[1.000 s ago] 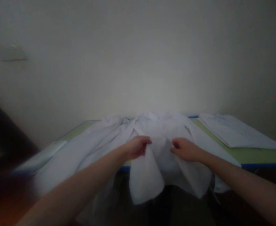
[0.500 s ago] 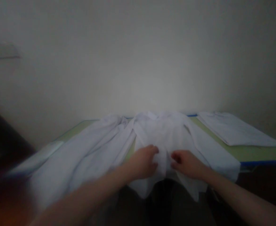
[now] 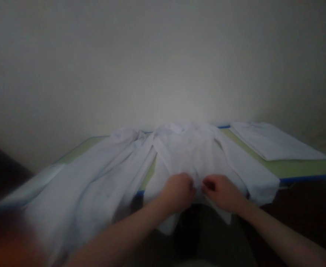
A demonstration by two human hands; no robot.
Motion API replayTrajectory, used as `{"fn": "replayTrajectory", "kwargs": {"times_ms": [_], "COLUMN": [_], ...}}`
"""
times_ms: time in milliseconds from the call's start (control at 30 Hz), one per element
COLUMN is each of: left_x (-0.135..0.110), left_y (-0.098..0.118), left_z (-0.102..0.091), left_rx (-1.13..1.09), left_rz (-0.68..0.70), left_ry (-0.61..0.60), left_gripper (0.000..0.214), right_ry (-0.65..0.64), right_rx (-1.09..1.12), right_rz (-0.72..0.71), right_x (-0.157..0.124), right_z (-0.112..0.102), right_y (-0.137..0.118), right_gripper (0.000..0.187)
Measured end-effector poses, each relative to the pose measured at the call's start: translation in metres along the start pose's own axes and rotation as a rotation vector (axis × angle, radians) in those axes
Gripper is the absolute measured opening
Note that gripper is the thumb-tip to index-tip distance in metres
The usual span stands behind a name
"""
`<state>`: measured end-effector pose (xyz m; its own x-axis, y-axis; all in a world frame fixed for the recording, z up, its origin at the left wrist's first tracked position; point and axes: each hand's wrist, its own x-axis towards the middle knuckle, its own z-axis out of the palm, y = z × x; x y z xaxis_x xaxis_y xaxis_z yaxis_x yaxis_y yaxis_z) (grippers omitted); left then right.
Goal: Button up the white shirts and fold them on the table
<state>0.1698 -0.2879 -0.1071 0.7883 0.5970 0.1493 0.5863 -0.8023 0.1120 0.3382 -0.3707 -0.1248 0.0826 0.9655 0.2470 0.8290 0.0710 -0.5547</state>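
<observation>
A large white garment (image 3: 190, 152) lies spread over a green table with a blue edge (image 3: 302, 168), its lower part hanging over the near edge. My left hand (image 3: 178, 191) and my right hand (image 3: 221, 191) sit close together at that edge, each with fingers pinched on the white cloth. Between the two hands the fabric is gathered into a narrow fold. A long sleeve or side of the garment (image 3: 96, 178) trails off to the left and down.
A folded white cloth (image 3: 274, 142) lies flat on the table's right part. A plain pale wall stands right behind the table. Dark floor or shadow lies below the table edge and at the far left.
Both hands have come nearer to me and closer together, pulling the cloth's hem toward the table's near edge. The hanging flap below them is shorter than a second ago.
</observation>
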Motion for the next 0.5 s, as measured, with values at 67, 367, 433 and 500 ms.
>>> {"fn": "replayTrajectory", "kwargs": {"times_ms": [67,367,433,500], "left_x": [0.001,0.006,0.007,0.009], "left_y": [0.000,0.002,0.002,0.000], "left_z": [0.002,-0.006,-0.008,-0.006], "left_rx": [-0.043,-0.340,-0.415,-0.498], "left_rz": [-0.010,-0.027,-0.043,-0.062], "left_ry": [0.021,-0.033,-0.060,-0.110], "left_gripper": [0.023,0.027,0.028,0.028], "right_ry": [0.025,0.126,0.146,0.170], "right_rx": [0.015,0.100,0.099,0.083], "right_rz": [-0.005,-0.006,-0.030,-0.057], "right_x": [-0.001,-0.004,-0.005,-0.006], "right_z": [0.001,-0.003,0.000,0.004], "right_y": [-0.001,-0.004,-0.005,-0.005], "right_gripper": [0.017,0.017,0.019,0.018]}}
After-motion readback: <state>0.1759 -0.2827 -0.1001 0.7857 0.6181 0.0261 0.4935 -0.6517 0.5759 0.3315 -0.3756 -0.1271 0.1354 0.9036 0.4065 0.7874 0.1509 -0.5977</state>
